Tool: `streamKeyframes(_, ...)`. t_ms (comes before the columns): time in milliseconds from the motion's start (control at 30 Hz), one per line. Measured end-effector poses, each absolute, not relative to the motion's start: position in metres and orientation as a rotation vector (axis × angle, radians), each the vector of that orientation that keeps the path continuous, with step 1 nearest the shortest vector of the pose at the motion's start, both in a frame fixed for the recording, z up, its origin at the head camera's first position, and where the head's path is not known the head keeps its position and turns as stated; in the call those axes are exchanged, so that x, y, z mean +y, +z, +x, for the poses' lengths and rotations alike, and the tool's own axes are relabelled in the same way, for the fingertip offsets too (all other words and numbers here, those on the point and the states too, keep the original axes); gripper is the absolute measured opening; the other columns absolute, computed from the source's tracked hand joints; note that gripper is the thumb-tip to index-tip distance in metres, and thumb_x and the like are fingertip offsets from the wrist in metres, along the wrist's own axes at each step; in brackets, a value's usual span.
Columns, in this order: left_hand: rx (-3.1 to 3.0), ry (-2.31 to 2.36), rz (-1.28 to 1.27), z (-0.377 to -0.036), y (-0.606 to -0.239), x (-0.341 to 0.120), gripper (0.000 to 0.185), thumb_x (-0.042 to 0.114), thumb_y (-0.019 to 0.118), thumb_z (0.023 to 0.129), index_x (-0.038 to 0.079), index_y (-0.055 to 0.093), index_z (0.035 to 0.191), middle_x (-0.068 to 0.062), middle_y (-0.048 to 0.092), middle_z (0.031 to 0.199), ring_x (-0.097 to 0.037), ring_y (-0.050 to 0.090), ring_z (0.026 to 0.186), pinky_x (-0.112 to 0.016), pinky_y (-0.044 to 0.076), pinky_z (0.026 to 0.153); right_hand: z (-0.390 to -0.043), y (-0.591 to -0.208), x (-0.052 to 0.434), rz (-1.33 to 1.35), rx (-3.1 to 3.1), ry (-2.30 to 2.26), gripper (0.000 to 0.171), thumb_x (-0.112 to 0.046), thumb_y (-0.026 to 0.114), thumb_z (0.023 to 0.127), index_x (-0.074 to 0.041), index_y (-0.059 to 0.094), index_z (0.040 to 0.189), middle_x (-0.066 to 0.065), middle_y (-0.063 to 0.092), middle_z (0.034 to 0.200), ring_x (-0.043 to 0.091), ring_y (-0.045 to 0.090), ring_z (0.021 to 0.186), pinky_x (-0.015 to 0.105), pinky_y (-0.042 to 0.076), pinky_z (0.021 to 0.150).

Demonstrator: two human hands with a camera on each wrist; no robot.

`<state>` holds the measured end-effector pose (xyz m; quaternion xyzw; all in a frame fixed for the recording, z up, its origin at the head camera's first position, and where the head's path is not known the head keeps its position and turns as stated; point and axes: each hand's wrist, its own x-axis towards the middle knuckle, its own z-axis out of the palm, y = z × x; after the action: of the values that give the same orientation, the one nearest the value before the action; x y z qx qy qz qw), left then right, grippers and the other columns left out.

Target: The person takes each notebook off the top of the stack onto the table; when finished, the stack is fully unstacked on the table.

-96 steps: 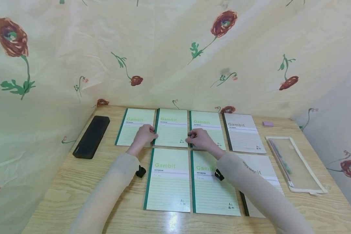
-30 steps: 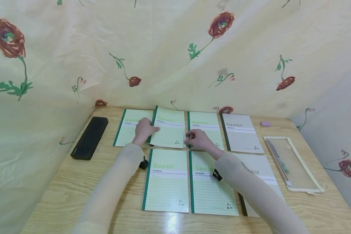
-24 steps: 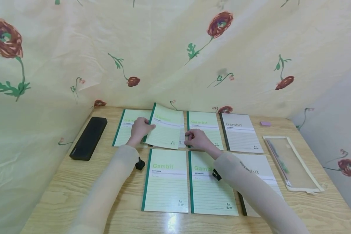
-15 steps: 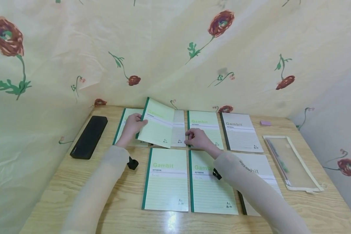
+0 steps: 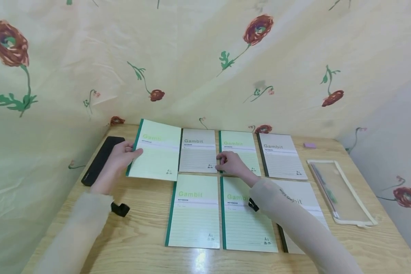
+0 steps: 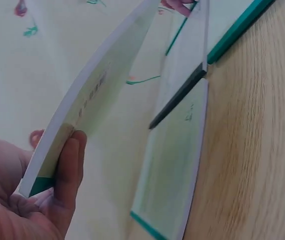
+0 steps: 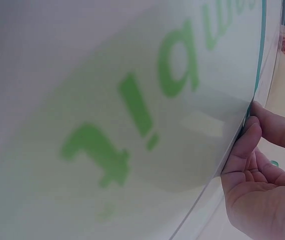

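Observation:
My left hand (image 5: 121, 154) pinches a pale green notebook (image 5: 157, 152) by its dark green spine, thumb on the cover. The left wrist view shows the notebook (image 6: 90, 95) raised, its back facing the camera. It hides most of another green notebook (image 6: 175, 165) lying beneath. To its right lies a grey notebook (image 5: 198, 150) with a black spine. My right hand (image 5: 233, 163) has curled fingers and pinches the grey notebook's right edge, beside the spine of a third green notebook (image 5: 243, 146). In the right wrist view, that cover (image 7: 132, 110) fills the foreground.
Two green notebooks (image 5: 193, 213) and a grey one (image 5: 311, 198), partly under my right forearm, form the front row. Another grey notebook (image 5: 282, 156) ends the back row. A black case (image 5: 97, 163) lies left; a pink eraser (image 5: 309, 145) and clear zip pouch (image 5: 346, 194) lie right.
My left hand has lifted the green notebook off the grey one and carried it left, over the leftmost notebook. The grey notebook is now uncovered. My right hand has stayed in place.

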<state>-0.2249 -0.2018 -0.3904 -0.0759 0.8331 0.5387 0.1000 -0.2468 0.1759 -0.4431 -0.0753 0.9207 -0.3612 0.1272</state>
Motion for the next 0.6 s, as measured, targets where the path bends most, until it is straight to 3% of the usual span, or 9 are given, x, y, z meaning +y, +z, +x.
streamKeyframes(167, 2.573, 1.460, -0.147, -0.191, -0.391, -0.222, 0.042, 0.019, 0.057, 0.102, -0.012, 0.045, 0.127, -0.013, 0.054, 0.097, -0.021, 0.051, 0.083, -0.027, 0.044, 0.067, -0.245, -0.442, 0.176, -0.240, 2.678, -1.067, 0.038, -0.008, 0.075, 0.088, 0.003, 0.062, 0.122, 0.007, 0.060, 0.084, 0.019, 0.052, 0.073, 0.029, 0.043, 0.065)
streamKeyframes(433, 2.579, 1.367, -0.095, -0.138, -0.411, -0.246, 0.031, 0.015, 0.059, 0.101, -0.011, 0.046, 0.112, -0.007, 0.040, 0.080, -0.022, 0.043, 0.076, -0.030, 0.034, 0.062, -0.244, -0.445, 0.174, -0.202, 2.680, -1.048, 0.039, -0.010, 0.075, 0.089, 0.001, 0.062, 0.123, 0.006, 0.061, 0.086, 0.019, 0.054, 0.075, 0.029, 0.044, 0.066)
streamKeyframes(600, 2.450, 1.407, -0.158, -0.113, -0.423, -0.249, 0.037, 0.015, 0.059, 0.102, -0.013, 0.045, 0.122, -0.009, 0.061, 0.089, -0.020, 0.056, 0.079, -0.030, 0.045, 0.066, -0.247, -0.445, 0.177, -0.213, 2.686, -1.046, 0.038, -0.010, 0.075, 0.089, 0.002, 0.062, 0.122, 0.006, 0.060, 0.084, 0.018, 0.052, 0.074, 0.028, 0.043, 0.065)
